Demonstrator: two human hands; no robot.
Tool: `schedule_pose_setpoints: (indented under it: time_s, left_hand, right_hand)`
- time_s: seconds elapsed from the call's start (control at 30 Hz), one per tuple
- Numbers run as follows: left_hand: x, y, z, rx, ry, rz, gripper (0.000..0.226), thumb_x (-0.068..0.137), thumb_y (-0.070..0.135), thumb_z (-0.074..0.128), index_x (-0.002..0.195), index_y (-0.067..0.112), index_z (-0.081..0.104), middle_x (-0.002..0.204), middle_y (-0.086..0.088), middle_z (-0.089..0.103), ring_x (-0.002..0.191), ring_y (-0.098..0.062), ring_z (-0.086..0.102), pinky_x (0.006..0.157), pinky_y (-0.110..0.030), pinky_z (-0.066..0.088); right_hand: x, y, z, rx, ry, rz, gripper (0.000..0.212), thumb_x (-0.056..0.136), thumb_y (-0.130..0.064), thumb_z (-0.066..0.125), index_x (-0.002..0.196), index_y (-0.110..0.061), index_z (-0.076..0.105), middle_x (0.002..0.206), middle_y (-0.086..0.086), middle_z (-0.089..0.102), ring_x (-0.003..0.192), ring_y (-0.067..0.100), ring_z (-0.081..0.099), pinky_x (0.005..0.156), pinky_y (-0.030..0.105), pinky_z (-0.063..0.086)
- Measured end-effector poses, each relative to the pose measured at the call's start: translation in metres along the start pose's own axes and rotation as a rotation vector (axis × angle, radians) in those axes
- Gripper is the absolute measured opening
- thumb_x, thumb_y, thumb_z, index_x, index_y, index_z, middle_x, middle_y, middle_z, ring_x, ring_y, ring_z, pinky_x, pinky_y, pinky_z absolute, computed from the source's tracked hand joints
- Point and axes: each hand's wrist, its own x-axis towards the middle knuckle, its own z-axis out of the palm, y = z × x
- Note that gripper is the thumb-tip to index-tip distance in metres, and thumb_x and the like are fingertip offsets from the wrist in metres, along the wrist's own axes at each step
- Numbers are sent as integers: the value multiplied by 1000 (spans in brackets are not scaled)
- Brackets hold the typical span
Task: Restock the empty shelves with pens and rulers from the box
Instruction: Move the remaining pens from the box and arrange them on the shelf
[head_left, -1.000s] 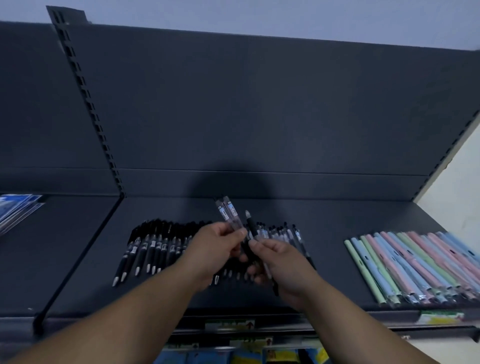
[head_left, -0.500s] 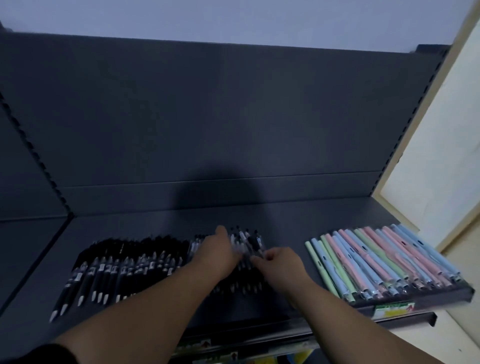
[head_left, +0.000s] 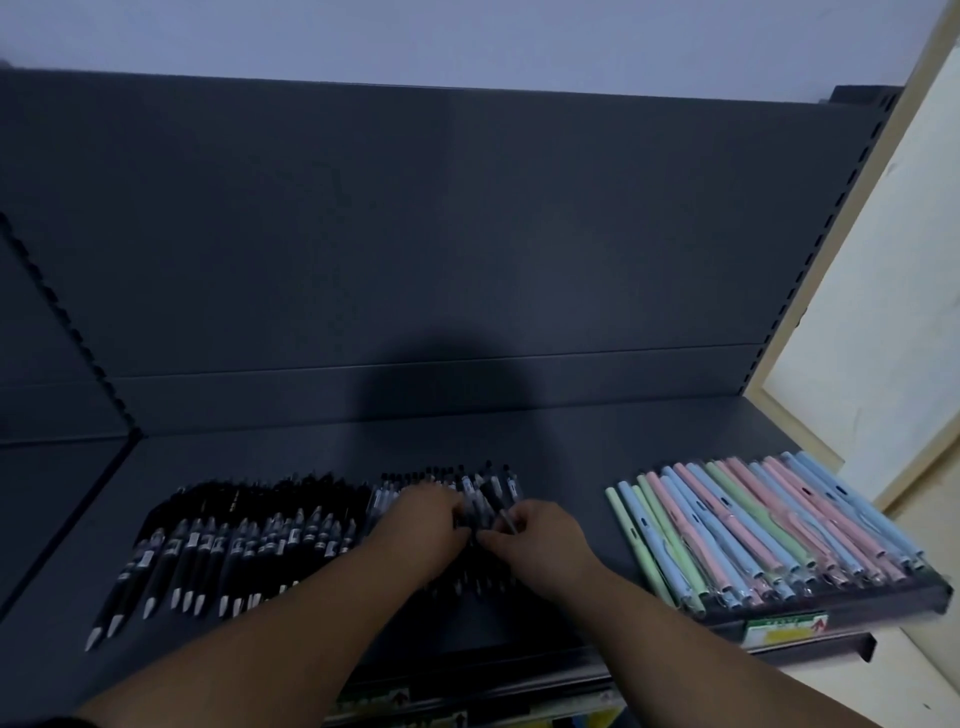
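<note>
Right hand (head_left: 543, 540) pinches a black pen (head_left: 493, 496) at the row (head_left: 249, 540) end on the shelf (head_left: 571, 441); left hand (head_left: 423, 522): grip, we cannot tell. Risk: we nudge neighbours, they roll, row skews

Matt dark metal, shiny plastic pens

The shelf (head_left: 571, 447) and its back panel (head_left: 467, 234) look like sheet metal with a smooth, matt, dark grey coat. The black pens (head_left: 234, 540) look like plastic, their barrels faintly glossy, with pale, metal-looking tips and small white printed labels. The pastel pens (head_left: 753, 530) have smooth, satin plastic bodies, and some lie in clear, shiny wrappers. The price label (head_left: 784, 626) on the shelf edge looks like printed paper. The wall (head_left: 467, 41) above is flat and matt.
</note>
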Motion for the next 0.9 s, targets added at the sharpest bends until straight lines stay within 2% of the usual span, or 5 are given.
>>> schedule_pose_setpoints:
  time_s: [0.23, 0.37, 0.53, 0.77, 0.9]
  left_hand:
    - [-20, -19, -1, -12, -161, 180, 69, 74, 49, 76, 134, 24, 53, 137, 10, 37, 126, -7, 37, 102, -14, 28]
    - [-26, -22, 4, -4, -110, 231, 73, 75, 48, 75, 139, 21, 50, 149, 7, 31, 135, -9, 32, 109, -14, 22]
    - [-31, -24, 6, -63, -29, 179, 75, 74, 53, 74, 139, 26, 48, 149, 11, 31, 135, -6, 34, 111, -17, 26]
    - [-38, -23, -43, -461, 342, 42, 30, 87, 27, 68, 116, 32, 63, 101, 15, 60, 84, 8, 57, 75, -1, 38]
    - [-53, -38, -64, -730, 392, -135, 9, 88, 17, 69, 89, 26, 70, 73, 8, 67, 63, 0, 60, 65, -15, 48]
  right_hand:
    - [4, 2, 5, -3, 19, 21, 34, 82, -33, 72, 88, 0, 70, 81, 15, 72, 64, 19, 64, 62, 28, 51]
    - [3, 0, 4, 214, -24, 81, 17, 88, -25, 69, 94, -9, 69, 69, 2, 68, 43, 5, 58, 41, 19, 43]
    - [2, -1, -7, 329, 4, 44, 14, 90, -25, 67, 86, -12, 71, 73, 3, 70, 47, 7, 55, 48, 22, 45]
    - [9, -43, -32, -45, -99, -382, 8, 85, -32, 74, 92, -31, 74, 61, -20, 62, 51, -11, 53, 58, 10, 42]
    - [13, -73, -29, 20, -207, -438, 14, 84, -26, 76, 98, -24, 74, 72, -13, 68, 55, -6, 56, 58, 12, 46]
